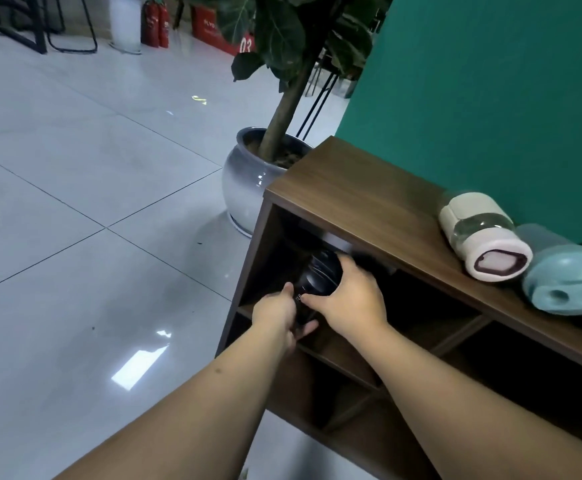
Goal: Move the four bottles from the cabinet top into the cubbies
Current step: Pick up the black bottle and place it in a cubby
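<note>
Black and glossy, the bottle [319, 277] sits between both hands at the mouth of the upper left cubby [275, 258], its long axis tilted, top leaning up and back into the opening under the cabinet top [369, 199]. The left hand [277, 315] grips its lower end from below and the left, fingers curled under; the right hand [350, 299] is wrapped over its right side, slightly higher and further in. The bottle thus lies just ahead of both palms, so the push seems to run forward and down onto the shelf. On the cabinet top, a cream-and-pink bottle [483, 235] and a teal bottle [566, 278] remain, well right of the hands.
</note>
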Demonstrator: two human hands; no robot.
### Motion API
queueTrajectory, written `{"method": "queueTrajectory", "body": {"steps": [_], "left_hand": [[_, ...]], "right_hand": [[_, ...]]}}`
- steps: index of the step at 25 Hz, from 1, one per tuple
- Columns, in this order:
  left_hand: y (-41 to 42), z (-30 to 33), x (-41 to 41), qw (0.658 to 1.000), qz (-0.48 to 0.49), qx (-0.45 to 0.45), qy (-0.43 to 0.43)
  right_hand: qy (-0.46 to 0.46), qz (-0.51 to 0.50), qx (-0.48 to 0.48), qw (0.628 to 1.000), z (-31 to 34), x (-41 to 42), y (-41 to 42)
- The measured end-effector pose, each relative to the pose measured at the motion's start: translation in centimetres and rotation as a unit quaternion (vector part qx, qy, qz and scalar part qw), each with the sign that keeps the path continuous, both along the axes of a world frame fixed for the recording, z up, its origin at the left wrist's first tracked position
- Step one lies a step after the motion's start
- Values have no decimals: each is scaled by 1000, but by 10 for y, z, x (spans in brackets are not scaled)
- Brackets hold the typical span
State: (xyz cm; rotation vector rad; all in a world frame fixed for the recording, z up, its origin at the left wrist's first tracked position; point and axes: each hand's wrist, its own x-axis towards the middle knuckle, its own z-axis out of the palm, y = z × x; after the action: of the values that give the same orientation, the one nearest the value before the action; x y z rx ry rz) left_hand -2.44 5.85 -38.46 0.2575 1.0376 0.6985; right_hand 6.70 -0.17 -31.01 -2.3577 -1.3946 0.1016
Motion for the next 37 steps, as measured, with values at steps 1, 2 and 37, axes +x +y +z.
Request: {"method": "queueTrajectory", "body": {"steps": [1, 2, 37], "left_hand": [[4, -3, 3, 1000, 1, -1, -6], [6, -4, 4, 1000, 2, -4, -14], [-126, 189, 30, 974, -155, 137, -97]], "right_hand": [[7, -4, -8, 1000, -5, 4, 9], [12, -8, -13, 1000, -9, 8, 18], [-192, -93, 102, 972, 150, 50, -101]]}}
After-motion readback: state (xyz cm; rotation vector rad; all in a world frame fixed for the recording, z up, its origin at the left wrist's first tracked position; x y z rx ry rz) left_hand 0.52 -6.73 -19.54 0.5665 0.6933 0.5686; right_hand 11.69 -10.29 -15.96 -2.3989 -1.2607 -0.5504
